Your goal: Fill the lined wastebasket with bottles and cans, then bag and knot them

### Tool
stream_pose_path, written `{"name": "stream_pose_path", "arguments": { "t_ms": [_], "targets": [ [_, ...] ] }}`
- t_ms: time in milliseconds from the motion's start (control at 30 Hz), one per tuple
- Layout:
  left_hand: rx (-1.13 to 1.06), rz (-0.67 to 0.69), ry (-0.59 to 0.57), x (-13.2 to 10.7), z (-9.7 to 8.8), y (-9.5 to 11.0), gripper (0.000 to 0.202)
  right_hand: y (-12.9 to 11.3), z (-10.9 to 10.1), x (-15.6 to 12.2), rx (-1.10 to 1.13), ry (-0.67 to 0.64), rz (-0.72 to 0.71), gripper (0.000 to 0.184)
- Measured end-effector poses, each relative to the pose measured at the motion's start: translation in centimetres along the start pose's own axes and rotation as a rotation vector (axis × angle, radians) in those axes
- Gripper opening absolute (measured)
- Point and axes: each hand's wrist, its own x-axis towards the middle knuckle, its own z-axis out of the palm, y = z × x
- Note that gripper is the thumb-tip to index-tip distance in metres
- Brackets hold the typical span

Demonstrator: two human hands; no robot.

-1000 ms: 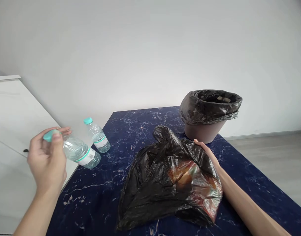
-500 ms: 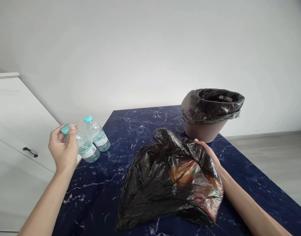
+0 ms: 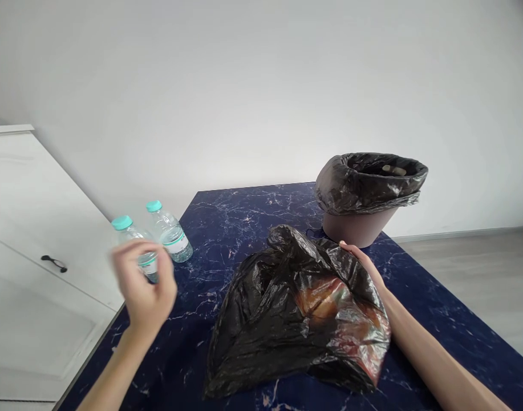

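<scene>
My left hand (image 3: 145, 282), slightly blurred, is in front of the nearer water bottle (image 3: 130, 228), its fingers loosely curled and the thumb apart, with nothing held. That clear bottle stands upright with a turquoise cap, its lower part partly hidden by the hand. A second matching bottle (image 3: 172, 234) stands just behind it to the right. In the middle lies a black plastic bag (image 3: 261, 319), bulging, with orange and red contents showing through its right side. My right hand (image 3: 368, 268) holds the bag along its right edge; most of its fingers are hidden.
Behind the bag, a mauve bin (image 3: 355, 228) lined with a black bag stands on the blue marbled table (image 3: 239, 211). A white cabinet (image 3: 30, 217) with a dark handle adjoins the left side. The table's right edge drops to a grey floor.
My left hand has let go of the nearer bottle's cap and moved right and down towards me. The bottle now stands more upright. My right hand stays at the bag.
</scene>
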Motion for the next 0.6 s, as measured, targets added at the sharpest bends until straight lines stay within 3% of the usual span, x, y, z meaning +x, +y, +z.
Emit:
{"name": "stream_pose_path", "arguments": {
  "t_ms": [33,67,133,200,300,433,600],
  "targets": [
    [-0.04,0.031,-0.165,-0.7,0.3,1.5,0.007,0.0,0.1,-0.1,0.0,-0.003,0.005,0.031],
    [-0.095,0.048,-0.387,-1.3,0.6,3.0,0.01,-0.1,0.1,-0.1,0.001,-0.004,0.011,0.031],
    [-0.274,-0.051,-0.846,-2.4,1.4,5.7,0.026,-0.1,0.2,-0.2,0.003,-0.002,0.024,0.03],
    [-0.362,-0.228,-1.071,-3.2,2.4,7.6,0.038,-0.1,0.1,-0.2,0.008,0.005,0.034,0.027],
    [-0.348,-0.405,-1.135,-4.2,4.2,9.0,0.054,-0.2,0.0,-0.2,0.013,0.016,0.041,0.024],
    [-0.344,-0.377,-1.209,-4.8,5.8,9.8,0.043,-0.2,-0.1,0.0,0.004,0.022,0.057,0.023],
    [-0.639,-0.332,-1.196,-3.9,4.2,12.2,0.023,-0.1,-0.4,0.3,-0.001,0.028,0.05,0.025]
  ]
}}
